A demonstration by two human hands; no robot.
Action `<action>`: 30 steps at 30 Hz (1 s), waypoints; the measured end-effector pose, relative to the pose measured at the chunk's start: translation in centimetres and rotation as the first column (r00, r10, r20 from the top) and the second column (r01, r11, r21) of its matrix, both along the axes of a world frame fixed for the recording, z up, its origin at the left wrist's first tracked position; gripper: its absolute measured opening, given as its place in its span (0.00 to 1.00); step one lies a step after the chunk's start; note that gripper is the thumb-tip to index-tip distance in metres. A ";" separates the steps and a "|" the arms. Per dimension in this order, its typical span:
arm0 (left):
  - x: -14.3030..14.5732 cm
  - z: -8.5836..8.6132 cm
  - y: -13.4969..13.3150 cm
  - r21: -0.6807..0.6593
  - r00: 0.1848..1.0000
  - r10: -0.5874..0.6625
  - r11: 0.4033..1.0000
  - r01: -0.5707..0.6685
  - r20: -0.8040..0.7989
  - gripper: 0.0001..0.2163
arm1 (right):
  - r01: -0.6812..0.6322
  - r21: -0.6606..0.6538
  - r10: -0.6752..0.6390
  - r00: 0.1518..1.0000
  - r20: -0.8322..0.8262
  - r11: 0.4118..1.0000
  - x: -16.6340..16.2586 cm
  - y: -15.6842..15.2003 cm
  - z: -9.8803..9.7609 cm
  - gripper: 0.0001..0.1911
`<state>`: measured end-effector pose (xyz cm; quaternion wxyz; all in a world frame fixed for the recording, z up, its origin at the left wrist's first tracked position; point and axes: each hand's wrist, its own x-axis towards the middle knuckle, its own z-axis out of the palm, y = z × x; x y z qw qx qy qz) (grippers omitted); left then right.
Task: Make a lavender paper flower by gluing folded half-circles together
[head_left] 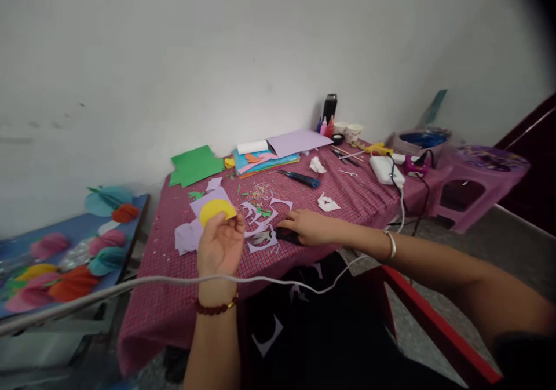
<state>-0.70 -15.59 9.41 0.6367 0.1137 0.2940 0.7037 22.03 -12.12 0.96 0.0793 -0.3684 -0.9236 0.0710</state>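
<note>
The right hand (310, 228) hides part of a dark object (286, 235)

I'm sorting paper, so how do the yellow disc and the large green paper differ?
The yellow disc has a rounded edge; the green paper is angular. The yellow disc is smaller than the green paper. The left hand holds the yellow disc; the green paper lies on the table.

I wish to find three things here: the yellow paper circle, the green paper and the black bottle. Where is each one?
Yellow paper circle (212, 208): head view, on its flat face.
Green paper (197, 166): head view, middle of its upper surface.
Black bottle (330, 109): head view, on its side.
</note>
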 end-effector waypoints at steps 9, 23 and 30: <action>1.2 -0.7 -4.0 0.008 0.994 0.016 1.000 -0.017 0.106 0.07 | 0.158 -0.300 -0.305 0.778 -0.550 0.941 1.6 -1.3 -1.0 0.26; 7.3 -5.2 -0.7 0.045 0.979 0.154 0.988 -0.149 -0.134 0.11 | -0.754 -0.655 -0.879 0.338 -0.336 -0.040 2.8 -3.7 1.2 0.25; 6.9 -5.8 -0.7 0.067 0.975 0.151 0.988 -0.141 -0.161 0.10 | -0.627 -0.773 -0.903 0.381 -0.197 -0.096 1.6 -1.7 2.1 0.17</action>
